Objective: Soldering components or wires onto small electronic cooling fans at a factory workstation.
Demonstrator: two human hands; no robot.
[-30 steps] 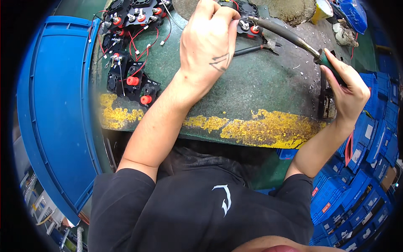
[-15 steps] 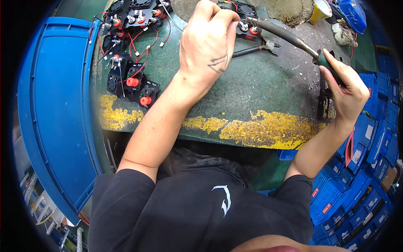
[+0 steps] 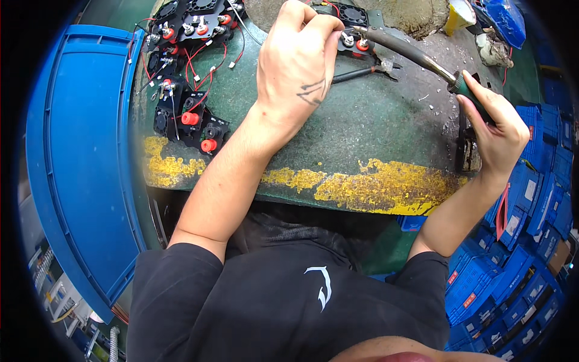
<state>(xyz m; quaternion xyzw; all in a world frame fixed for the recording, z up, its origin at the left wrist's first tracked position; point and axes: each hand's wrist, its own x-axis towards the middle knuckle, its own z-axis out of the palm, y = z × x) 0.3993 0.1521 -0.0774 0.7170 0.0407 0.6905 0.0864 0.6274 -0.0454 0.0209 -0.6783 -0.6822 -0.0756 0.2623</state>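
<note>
Soldering at a fan panel (image 3: 351, 13), by the look of it. Panel lies at the far edge of the view, on the green bench (image 3: 374, 127), partly behind the left hand (image 3: 295, 60); metal terminal (image 3: 347, 40) and red binding post (image 3: 362, 45) show on its near side. Left hand: fingers bunched narrow over the panel, fingertips next to the iron's tip; what they pinch, if anything, is hidden, can't tell. Right hand (image 3: 502, 127): wrapped on the green handle of a soldering iron (image 3: 416, 53), shaft slanting up-left to the terminals. Tip contact: can't tell.

Doing it well, my judgement: steady the right wrist, heat terminal and lead together, feed solder to the joint rather than the tip, then hold everything motionless until it sets. Left fingertips sit very near hot metal, so keep them back from the shaft. Mind the red plastic; lingering heat could soften it. Diagonal cutters (image 3: 354, 75) lie just nearer the person, best left clear of the iron. More wired panels (image 3: 192, 96) sit at left, well apart.
</note>
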